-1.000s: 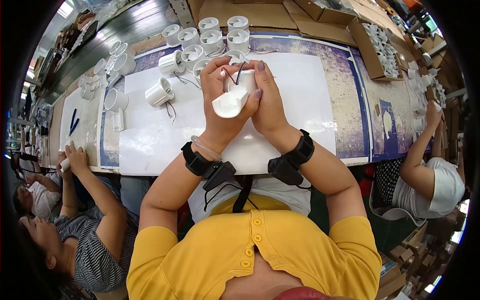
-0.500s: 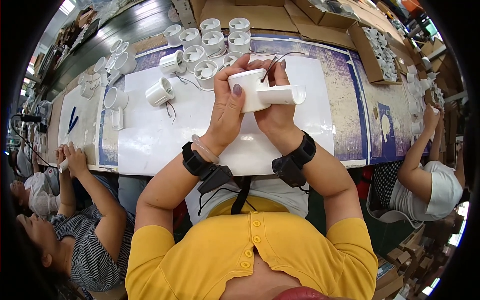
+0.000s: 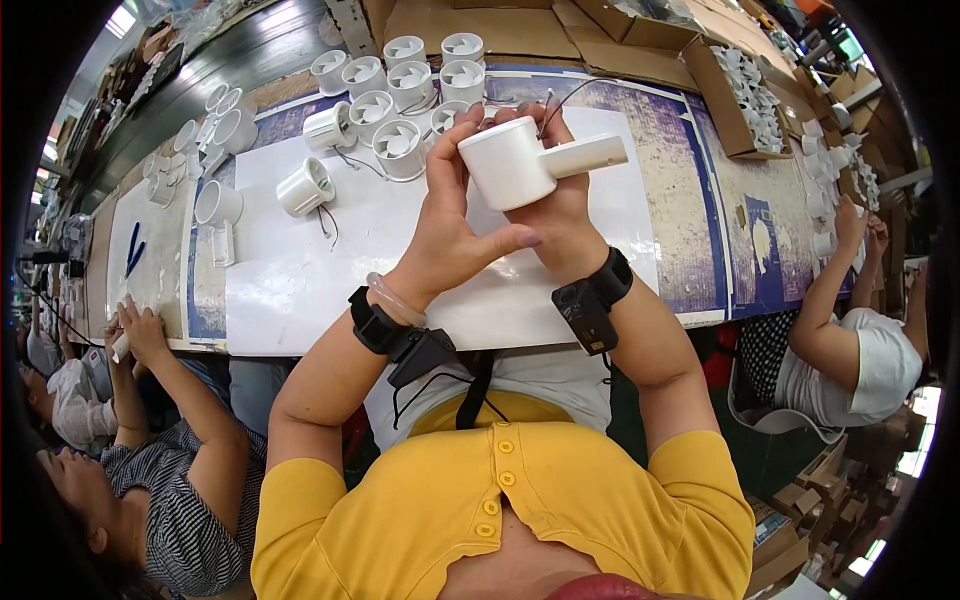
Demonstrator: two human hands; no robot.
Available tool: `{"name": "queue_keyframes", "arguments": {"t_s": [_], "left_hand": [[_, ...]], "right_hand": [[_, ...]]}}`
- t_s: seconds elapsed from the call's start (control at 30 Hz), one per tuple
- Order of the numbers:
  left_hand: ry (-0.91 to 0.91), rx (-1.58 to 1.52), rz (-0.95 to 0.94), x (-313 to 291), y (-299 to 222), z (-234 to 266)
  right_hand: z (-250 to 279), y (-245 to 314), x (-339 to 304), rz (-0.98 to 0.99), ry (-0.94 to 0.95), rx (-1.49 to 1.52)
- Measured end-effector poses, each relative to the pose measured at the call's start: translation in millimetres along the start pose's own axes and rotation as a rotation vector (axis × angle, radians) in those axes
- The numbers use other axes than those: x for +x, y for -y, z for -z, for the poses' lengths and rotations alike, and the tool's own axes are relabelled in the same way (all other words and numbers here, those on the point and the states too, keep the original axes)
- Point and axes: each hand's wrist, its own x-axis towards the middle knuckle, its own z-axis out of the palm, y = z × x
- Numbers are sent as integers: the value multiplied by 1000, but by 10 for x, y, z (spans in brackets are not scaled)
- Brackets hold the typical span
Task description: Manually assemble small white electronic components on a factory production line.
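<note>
- The long worktable runs across the room, its top covered by a white sheet over a worn blue-and-cream patterned mat.
- Flat brown cardboard boxes lie along the far edge of the table; one open carton at the far right is filled with small white parts.
- A cluster of white round fan housings stands on the sheet ahead of the hands, some upright, one tipped on its side with thin wires trailing from it.
- The white cylindrical housing with a side spout is held up above the table, in front of the person's chest, the spout pointing right.
- The left hand is curled around the near and left side of that housing, thumb stretched under it, fingers up by its rim.
- The right hand is closed behind and beneath the housing, gripping it from the back; thin wires rise between its fingers.
- Both wrists wear black straps with small black devices.
- A co-worker's hand rests at the left table edge; another person's hands work at the right.
</note>
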Motion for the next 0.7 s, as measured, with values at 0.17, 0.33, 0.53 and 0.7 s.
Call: {"name": "queue_keyframes", "arguments": {"t_s": [0.17,0.33,0.53,0.7], "left_hand": [[-91,72,83,22,151,198],[-50,594,1,22,42,189],[-153,366,-91,16,16,104],[-167,333,-124,-44,77,57]], "right_hand": [[261,-3,206,234,-121,-378],[-24,160,93,898,-14,-1323],[-46,18,-6,928,297,-1622],[-56,40,-19,841,256,-1504]]}}
